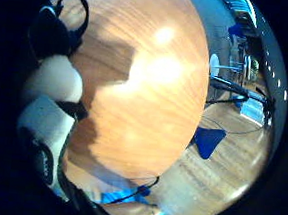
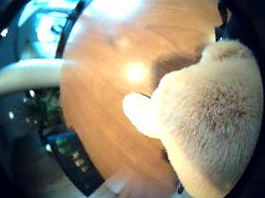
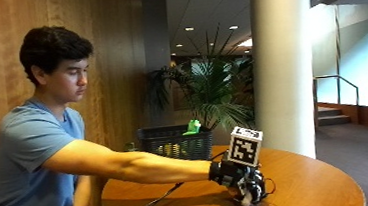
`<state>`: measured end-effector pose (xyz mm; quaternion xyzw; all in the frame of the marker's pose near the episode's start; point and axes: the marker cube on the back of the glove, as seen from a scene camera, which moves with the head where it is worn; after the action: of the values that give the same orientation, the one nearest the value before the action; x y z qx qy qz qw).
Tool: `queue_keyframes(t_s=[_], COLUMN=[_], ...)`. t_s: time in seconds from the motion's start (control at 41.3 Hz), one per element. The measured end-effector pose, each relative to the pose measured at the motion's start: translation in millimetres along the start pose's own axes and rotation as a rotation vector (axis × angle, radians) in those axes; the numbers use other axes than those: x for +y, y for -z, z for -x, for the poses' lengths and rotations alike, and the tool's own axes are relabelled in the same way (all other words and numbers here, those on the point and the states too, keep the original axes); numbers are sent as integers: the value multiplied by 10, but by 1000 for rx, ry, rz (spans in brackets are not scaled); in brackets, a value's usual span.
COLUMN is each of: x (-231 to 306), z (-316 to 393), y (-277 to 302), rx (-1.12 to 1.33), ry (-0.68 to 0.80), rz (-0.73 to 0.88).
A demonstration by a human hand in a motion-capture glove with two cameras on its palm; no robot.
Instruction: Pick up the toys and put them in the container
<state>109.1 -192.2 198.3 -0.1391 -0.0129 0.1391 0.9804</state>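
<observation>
Grip [image 3: 245,184]: fingers curled round cream plush toy [image 2: 210,116], low over round wooden worktop [image 3: 311,182] | black mesh container [image 3: 175,143]: far edge, holding green toy [image 3: 192,127]

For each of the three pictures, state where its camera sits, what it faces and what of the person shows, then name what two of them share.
Little finger side palm view: on the palm, facing the round wooden table and floor beyond; glove straps show at the edge.
Thumb side palm view: on the palm, facing a furry cream toy close above the table.
Outside view: beside the table, facing the seated person, the right hand low over the table and a black basket behind.
Shared: both palm views show the tabletop.
</observation>
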Motion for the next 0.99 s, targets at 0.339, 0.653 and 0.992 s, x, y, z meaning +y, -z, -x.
queue_keyframes(t_s=[0.339, 0.653, 0.992], x=[389, 1042, 1888], z=[-35, -33, 247], y=[324, 1144, 1937], rx=[88, 31, 99], ry=[-39, 13, 60], rz=[-80, -150, -288])
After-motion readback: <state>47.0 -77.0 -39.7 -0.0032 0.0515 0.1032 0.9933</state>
